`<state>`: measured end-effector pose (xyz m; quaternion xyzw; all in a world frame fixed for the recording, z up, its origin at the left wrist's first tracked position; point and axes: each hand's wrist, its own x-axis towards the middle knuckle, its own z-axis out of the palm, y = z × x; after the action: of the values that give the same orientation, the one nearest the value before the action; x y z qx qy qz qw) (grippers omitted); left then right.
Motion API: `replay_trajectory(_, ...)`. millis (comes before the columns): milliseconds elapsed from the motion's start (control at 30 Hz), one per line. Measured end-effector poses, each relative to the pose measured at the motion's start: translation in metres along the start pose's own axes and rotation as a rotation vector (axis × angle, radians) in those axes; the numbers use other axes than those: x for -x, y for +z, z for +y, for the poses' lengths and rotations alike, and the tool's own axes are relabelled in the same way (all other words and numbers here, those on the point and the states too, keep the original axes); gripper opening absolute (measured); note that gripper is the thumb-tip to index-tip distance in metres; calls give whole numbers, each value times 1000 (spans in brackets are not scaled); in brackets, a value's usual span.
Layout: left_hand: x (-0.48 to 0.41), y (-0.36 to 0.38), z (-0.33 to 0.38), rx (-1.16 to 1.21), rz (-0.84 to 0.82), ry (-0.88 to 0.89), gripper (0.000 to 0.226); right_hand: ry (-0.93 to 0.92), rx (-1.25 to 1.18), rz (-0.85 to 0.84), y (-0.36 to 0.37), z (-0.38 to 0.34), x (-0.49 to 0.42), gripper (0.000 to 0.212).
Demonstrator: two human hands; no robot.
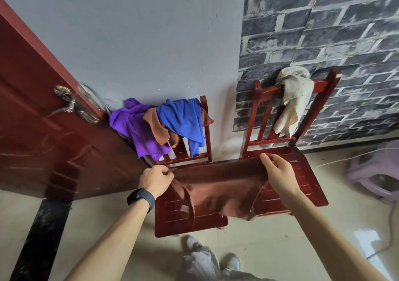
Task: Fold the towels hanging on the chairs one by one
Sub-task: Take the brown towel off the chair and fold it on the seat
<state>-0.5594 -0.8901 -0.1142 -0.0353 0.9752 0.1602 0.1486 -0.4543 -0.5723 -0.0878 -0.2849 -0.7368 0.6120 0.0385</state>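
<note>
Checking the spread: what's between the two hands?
In the head view, the brown towel stretches between the left hand and right hand, each pinching a top corner; the chair seats lie beneath.

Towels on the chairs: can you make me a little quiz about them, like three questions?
1. True or false: both hands hold the brown towel by its top edge.
2. Which towel hangs alone on the right chair? A) purple B) blue C) cream
3. Fill in: the blue towel hangs on the back of the ____ chair.

Key:
1. True. The left hand and right hand each pinch a top corner, and the cloth stretches between them over the seats.
2. C. The cream towel is draped over that chair's backrest.
3. Left. It hangs on the left chair beside the purple towel, with another brown cloth between them.
</note>
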Motion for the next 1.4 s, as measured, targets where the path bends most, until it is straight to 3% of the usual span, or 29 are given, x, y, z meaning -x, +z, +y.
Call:
replay_trajectory(133,-4,-14,-9,117,51,-89,25,66,-165,-38,-4,2,-4,12)
replay_trajectory(167,-4,-17,-10,283,37,-146,27,79,-177,-44,-5,3,-6,10)
replay_trajectory(267,0,-23,-7,1208,-163,-370,21,90,23,-93,-6,5,-13,12)
replay_trajectory(333,3,-28,-5,1492,-350,-421,26,68,113,-119,-8,2,-18,17)
replay_trajectory(433,6,-23,-7,1307,-461,-389,25,67,-47,-98,-9,-6,-24,15)
replay_trajectory(533,4,-11,-20,930,-337,-330,24,193,16,-237,-5,2,-31,21)
replay_trajectory(633,5,-5,-37,821,-159,-357,26,326,16,-360,-2,17,-33,27)
replay_trajectory(733,14,3,-60,992,-181,-493,27,285,9,-258,4,29,-29,31)
replay_trajectory(800,23,14,-75,1084,-230,-536,33,215,133,-183,12,39,-24,36)
replay_trajectory(933,46,40,-100,1007,-86,-553,33,125,321,-169,29,58,-9,28)
replay_trajectory(1067,67,55,-120,1027,-7,-747,23,110,410,-249,36,71,13,14)
replay_trajectory(1167,85,61,-131,1162,-202,-917,20,135,529,-399,40,84,27,29)
replay_trajectory(1233,94,66,-142,1125,-268,-900,23,143,634,-464,45,96,33,40)
replay_trajectory(1400,107,72,-165,957,-111,-779,17,139,789,-530,60,114,46,39)
